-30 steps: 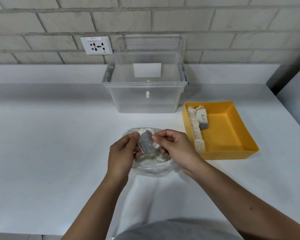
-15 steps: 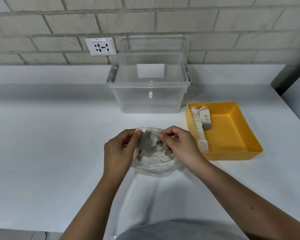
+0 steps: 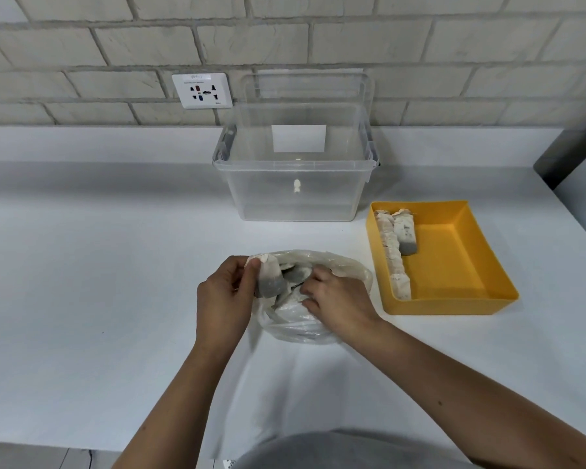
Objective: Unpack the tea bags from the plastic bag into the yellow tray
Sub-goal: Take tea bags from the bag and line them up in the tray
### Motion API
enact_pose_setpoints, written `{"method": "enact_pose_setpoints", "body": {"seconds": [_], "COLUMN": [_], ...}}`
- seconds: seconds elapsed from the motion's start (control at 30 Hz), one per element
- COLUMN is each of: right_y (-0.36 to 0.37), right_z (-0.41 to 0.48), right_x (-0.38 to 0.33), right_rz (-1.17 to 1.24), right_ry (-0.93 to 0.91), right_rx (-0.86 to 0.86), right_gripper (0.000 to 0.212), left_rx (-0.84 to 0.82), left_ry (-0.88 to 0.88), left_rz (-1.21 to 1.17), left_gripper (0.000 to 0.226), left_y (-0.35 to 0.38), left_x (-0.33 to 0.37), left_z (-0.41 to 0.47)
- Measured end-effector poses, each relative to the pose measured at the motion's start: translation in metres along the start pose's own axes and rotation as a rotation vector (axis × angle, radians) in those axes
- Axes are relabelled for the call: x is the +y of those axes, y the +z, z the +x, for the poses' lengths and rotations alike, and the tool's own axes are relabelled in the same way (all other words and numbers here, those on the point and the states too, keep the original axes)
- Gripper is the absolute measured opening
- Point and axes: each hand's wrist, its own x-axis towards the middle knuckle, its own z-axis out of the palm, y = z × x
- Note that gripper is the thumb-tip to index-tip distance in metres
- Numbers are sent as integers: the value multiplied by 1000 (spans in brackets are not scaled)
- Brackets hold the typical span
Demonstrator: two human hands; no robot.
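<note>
Left of the yellow tray [image 3: 454, 308], just beside it: plastic bag [image 3: 298, 328], mouth open, loose tea bags [image 3: 293, 275] inside. My left hand [image 3: 222, 301] pinches one tea bag [image 3: 268, 282] by its top at the mouth. My right hand [image 3: 340, 301] digs in, fingers curled; whether they hold anything, I cannot tell. Along the tray's left wall: row of tea bags [image 3: 391, 255]. Step, I judge: picking out more. Next: lift clear, carry right, set beside the row.
</note>
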Motion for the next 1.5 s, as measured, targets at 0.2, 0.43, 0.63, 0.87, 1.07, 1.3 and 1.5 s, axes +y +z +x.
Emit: {"method": "enact_pose_setpoints", "body": {"seconds": [0.2,0.43,0.63,0.87,1.07,1.3,1.5], "right_y": [-27,-65,-53,-47,-34,-12,-5], "right_z": [-3,-10,-7,-3,-2,5,19], "right_x": [14,13,2,-2,19,9,4], "right_rz": [816,1488,1423,1387,820,130,96], "right_ry": [260,342,377,371,259,4,86], "right_rx": [154,-142,-26,39,267,121,191], "right_gripper": [8,6,13,12,6,30,24], "left_rx": [0,-135,-221,-238,10,18,6], "left_ry": [-60,-114,-247,-163,-9,-1,-32], "left_rz": [-63,-162,-322,-274,-34,15,3], "left_gripper": [18,20,21,20,12,12,14], "left_y": [-3,11,19,15,5,7,4], "left_x": [-2,10,15,14,8,1,3], "left_z": [3,2,-2,-6,-4,-2,-1]}}
